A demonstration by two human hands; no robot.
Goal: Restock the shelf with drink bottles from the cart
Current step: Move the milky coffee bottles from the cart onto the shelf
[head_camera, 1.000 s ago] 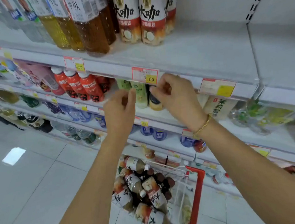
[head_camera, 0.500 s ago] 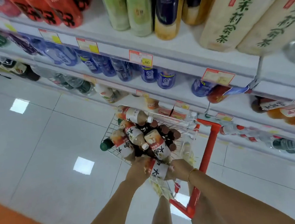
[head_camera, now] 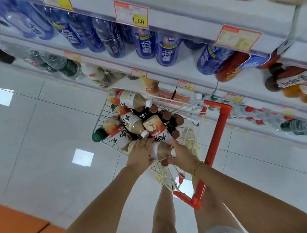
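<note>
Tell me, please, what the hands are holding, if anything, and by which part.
One beige drink bottle in the cart: the left hand grips its labelled body, the right hand its cap end.

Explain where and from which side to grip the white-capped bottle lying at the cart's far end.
Probably round its labelled middle, from above: the bottle lies on its side on top, white cap pointing right, nothing covering it.
</note>
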